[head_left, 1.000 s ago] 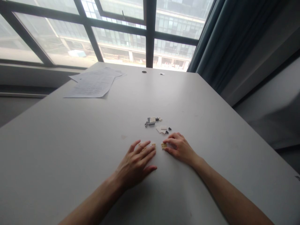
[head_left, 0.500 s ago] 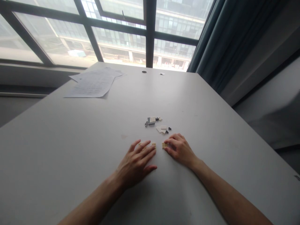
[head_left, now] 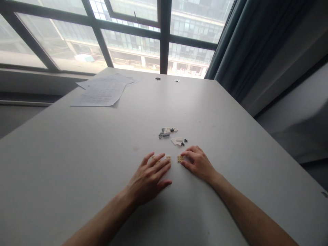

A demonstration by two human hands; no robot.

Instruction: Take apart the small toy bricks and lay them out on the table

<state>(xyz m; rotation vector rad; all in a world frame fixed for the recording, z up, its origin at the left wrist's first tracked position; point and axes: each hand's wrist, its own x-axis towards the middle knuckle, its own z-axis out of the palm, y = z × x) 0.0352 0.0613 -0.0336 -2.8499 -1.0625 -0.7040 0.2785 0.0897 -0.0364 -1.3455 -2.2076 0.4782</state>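
Spread fingers of my left hand (head_left: 151, 174) lie low over several tan building bricks, partly covering them. One tan brick (head_left: 168, 158) shows beyond its fingertips. My right hand (head_left: 198, 163) pinches a studded tan building brick (head_left: 179, 158) by its right end between thumb and fingers, down at the table. A small gap separates this brick from those under my left hand. Farther off lie white flat pieces (head_left: 178, 139), small black pieces (head_left: 182, 144), a studded white plate (head_left: 167, 130) and grey bricks (head_left: 166, 135).
Printed paper sheets (head_left: 99, 92) lie at the far left of the white table (head_left: 77, 164). Two round cable holes, one of them dark (head_left: 158, 78), sit near the far edge. Windows stand behind, and a dark curtain (head_left: 238, 51) hangs at the right.
My right fingertips have slid slightly right along the tan brick, so more of its studs show. My left hand has stayed in place.
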